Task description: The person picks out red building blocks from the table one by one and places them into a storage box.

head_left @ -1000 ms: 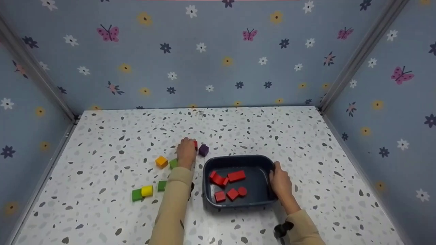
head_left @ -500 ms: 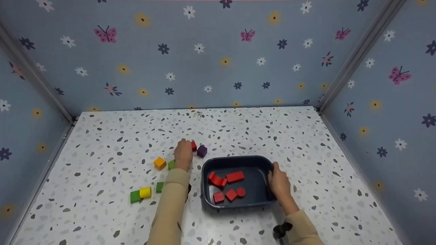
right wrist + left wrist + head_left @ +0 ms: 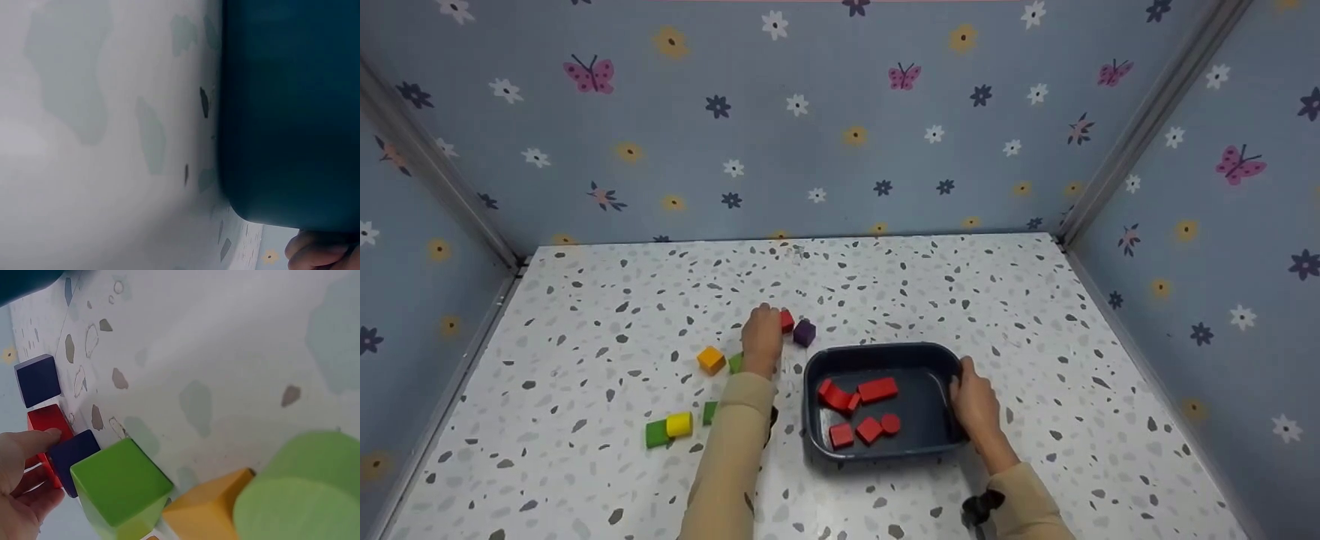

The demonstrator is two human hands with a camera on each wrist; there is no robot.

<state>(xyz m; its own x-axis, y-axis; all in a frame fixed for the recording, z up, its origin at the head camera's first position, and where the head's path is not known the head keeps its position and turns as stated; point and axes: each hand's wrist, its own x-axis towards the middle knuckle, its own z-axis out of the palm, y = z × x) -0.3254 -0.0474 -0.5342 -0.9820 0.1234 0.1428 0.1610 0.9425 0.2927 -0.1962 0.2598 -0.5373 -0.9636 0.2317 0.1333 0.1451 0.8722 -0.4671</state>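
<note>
My left hand [image 3: 763,337] pinches a red block [image 3: 49,421] between thumb and fingers. In the left wrist view a dark block [image 3: 74,458] stands against the red one, with a green block [image 3: 121,478] beside it. Just right of the hand, in the head view, sits a purple cube [image 3: 805,333]. My right hand [image 3: 976,401] grips the right rim of a dark blue rectangular dish [image 3: 930,405]; its fingertips show in the right wrist view below the dish wall [image 3: 292,112]. Several red blocks [image 3: 877,389] lie inside the dish.
Left of the left hand are an orange cube [image 3: 711,360], a green block [image 3: 658,433] touching a yellow cylinder [image 3: 679,424], and another green block [image 3: 710,413], partly behind the left sleeve. A patterned wall [image 3: 840,172] rises behind the speckled table [image 3: 997,285].
My left hand has shifted slightly left and its fingers have drawn in around the red block, which now shows more. My right hand stays on the dish.
</note>
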